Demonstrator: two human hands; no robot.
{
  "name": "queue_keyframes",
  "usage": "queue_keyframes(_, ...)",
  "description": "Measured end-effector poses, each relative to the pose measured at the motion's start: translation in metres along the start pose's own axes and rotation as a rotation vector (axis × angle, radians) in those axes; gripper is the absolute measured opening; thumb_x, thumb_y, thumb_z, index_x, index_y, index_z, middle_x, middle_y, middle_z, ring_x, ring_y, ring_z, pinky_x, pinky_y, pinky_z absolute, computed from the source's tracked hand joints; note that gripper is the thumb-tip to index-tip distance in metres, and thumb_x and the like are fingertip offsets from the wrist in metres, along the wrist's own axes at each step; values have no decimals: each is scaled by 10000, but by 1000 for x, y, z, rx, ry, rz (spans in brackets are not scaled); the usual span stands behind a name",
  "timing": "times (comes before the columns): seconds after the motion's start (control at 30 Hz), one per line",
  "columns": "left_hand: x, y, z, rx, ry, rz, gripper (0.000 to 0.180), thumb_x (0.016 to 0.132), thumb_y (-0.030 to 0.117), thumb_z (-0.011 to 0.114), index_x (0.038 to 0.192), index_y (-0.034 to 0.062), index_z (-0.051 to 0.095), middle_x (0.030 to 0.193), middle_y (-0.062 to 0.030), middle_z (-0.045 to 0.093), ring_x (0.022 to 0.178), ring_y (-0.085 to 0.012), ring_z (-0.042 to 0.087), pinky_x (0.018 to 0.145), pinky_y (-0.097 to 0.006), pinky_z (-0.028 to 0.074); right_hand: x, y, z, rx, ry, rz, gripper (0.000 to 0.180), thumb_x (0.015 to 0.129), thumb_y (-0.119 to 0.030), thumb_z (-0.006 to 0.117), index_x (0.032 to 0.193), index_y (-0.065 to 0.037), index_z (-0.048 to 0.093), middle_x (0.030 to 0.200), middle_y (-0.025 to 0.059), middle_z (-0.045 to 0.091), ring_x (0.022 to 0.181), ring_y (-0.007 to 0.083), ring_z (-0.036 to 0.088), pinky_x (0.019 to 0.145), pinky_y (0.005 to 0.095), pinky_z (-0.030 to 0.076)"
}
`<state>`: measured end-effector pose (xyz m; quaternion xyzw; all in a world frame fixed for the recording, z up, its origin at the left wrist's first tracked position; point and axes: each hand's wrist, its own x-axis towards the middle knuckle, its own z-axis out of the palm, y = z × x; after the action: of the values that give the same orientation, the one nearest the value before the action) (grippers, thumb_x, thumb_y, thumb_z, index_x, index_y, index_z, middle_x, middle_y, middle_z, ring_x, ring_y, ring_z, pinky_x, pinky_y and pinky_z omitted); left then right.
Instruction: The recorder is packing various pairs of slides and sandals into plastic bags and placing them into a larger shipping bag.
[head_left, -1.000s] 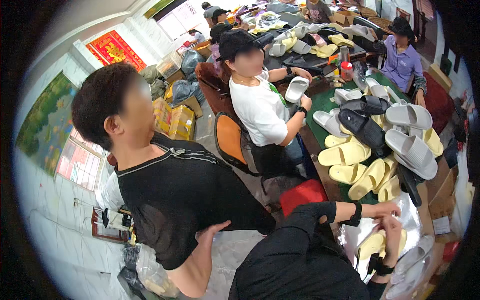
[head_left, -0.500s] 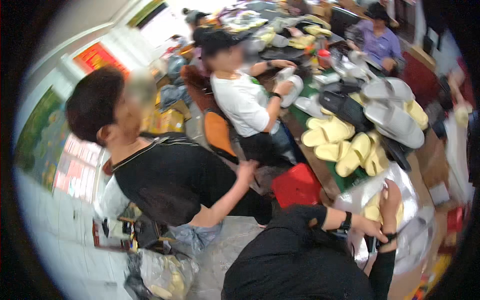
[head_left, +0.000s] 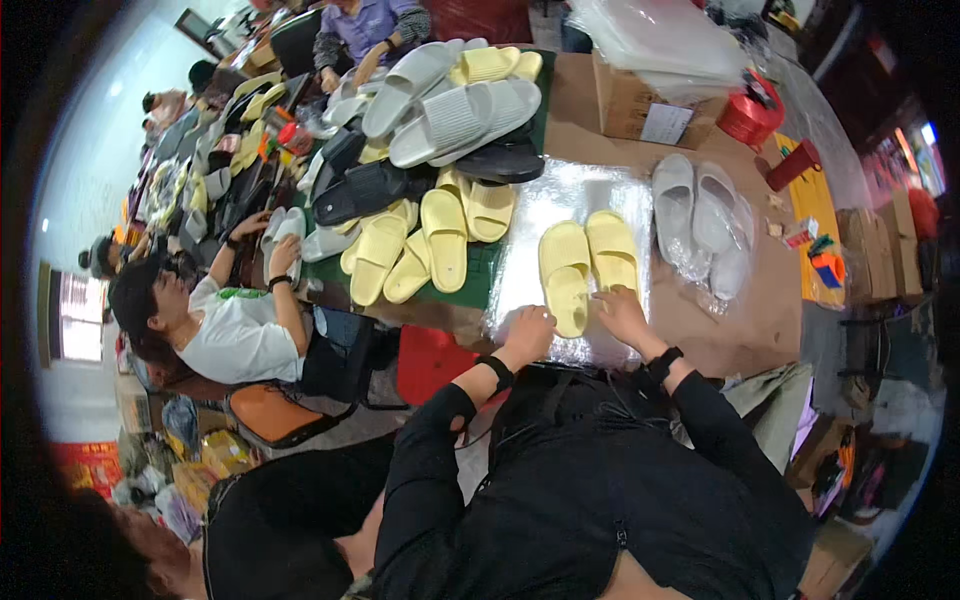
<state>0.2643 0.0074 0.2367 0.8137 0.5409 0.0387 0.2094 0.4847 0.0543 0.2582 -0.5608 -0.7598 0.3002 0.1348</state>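
A pair of pale yellow slippers lies sole down, side by side, on a shiny silver sheet right before me. My left hand is at the near left side of the left yellow slipper, its fingers loosely bent and holding nothing that I can see. At the heel of the right yellow slipper, my right hand has its fingers apart; the fingertips reach the heel edge. Whether they press on it is hard to tell. Grey slippers in clear plastic lie right of the sheet.
Loose grey, black and yellow slippers are heaped at the left. Behind stands a cardboard box topped with clear plastic bags. Red tape sits at the far right. A co-worker in white handles grey slippers; another person in black is close at my left.
My view has swung right and down to the table. My hands, earlier close together with one wrist by the other hand, are now apart beside the yellow slippers.
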Motion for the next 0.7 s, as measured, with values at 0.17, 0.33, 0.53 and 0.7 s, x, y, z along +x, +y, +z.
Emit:
queue_keyframes(0.17,-7,-33,43,271,-9,85,338,721,109,525,1057,120,565,1222,-154,422,1192,-358,341,974,-450,299,49,-10,30,-127,43,-132,404,763,-373,539,1108,-168,585,1168,253,462,1210,447,266,1015,474,205)
queue_keyframes(0.33,2,-30,7,247,-189,277,464,708,110,529,1170,154,522,1304,-174,360,1177,-380,366,957,-431,335,77,0,39,-207,16,72,423,736,-425,540,1041,-139,605,1174,245,456,1157,422,339,979,499,235)
queue_keyframes(0.53,-3,-44,-6,229,-121,421,436,786,143,485,1199,280,515,1348,-98,337,1044,-302,451,824,-385,398,49,3,7,442,141,-155,252,805,-110,502,1018,8,565,976,148,597,932,280,555,806,334,434)
queue_keyframes(0.7,12,-36,4,421,-64,534,532,792,174,490,1310,155,369,1387,-87,309,927,-266,503,746,-365,425,-33,-9,-64,1040,-114,397,276,860,-100,513,1111,13,540,1055,68,586,900,115,552,780,257,457)
